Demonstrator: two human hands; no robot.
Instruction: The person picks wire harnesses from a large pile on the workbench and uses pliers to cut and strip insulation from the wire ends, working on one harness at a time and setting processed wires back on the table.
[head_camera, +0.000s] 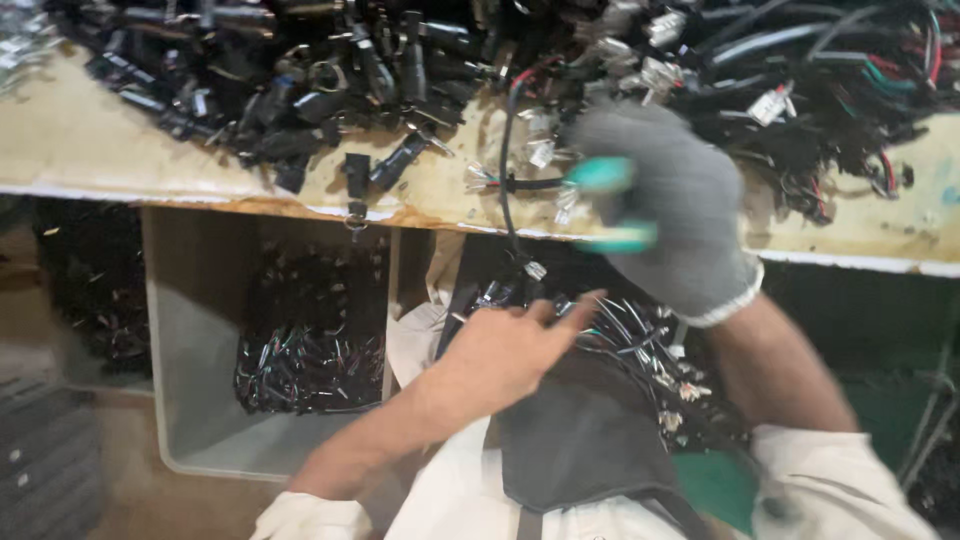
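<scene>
- Far left, the workbench (80, 150) runs to a pale front edge with bare board between the edge and the heap of black connector parts (270, 90); the parts are too many and too tangled for me to count.
- One black connector (357, 175) sits apart from the heap, right at the bench edge, with a second one (400, 160) lying slanted just beside it.
- Below the edge stands one grey open bin (200, 420), its bottom partly covered by one dark bundle of wired pieces (310, 340); the near part of the bin floor is bare.
- My left hand (500, 350), bare, is below the bench edge over my lap, fingers stretched out and a little apart, tips touching the loose wire harness (640, 350) that lies on my dark apron (580, 440). It grips nothing that I can see.
- One black cable (505, 150) hangs from the bench top down over the edge toward that hand.
- My right hand (670, 210), in one grey glove with green fingertips, is up at the bench edge. It is blurred; two green tips show, curled inward, and I cannot tell whether they pinch anything.
- Right of it, a second heap of wires (840, 80) with white plugs, red and green strands crowds the bench top, leaving a strip of bare board along the edge.
</scene>
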